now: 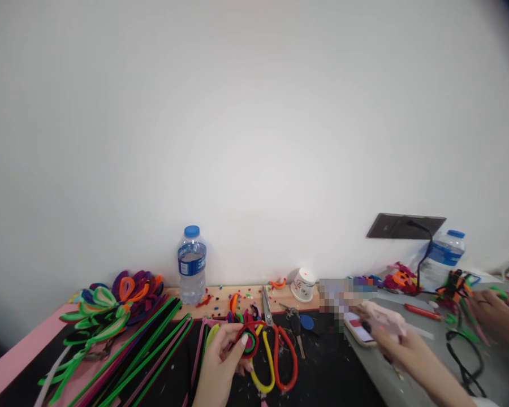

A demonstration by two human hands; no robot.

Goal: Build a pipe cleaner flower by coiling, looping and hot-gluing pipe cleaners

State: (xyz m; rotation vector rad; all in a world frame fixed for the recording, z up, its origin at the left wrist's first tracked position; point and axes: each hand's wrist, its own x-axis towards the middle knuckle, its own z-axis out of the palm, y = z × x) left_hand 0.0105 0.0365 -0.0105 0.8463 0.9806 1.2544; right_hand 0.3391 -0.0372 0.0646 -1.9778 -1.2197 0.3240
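Observation:
My left hand (218,364) is at the lower middle, pinching a small coiled pipe-cleaner disc (248,341) of red, green and pink between thumb and fingers. My right hand (407,350) reaches in from the lower right and grips a pale pink glue gun (384,319), its nozzle pointing left over a phone (358,329). Scissors (274,353) with one yellow and one red handle lie just right of the disc, blades pointing away from me. A bunch of keys (297,323) rests beside them.
Long green, pink and purple pipe cleaners (144,353) and looped petal shapes (119,299) cover the left. A water bottle (192,264) and paper cup (303,284) stand by the wall. Another person's hands (496,316) work at far right near a second bottle (443,257).

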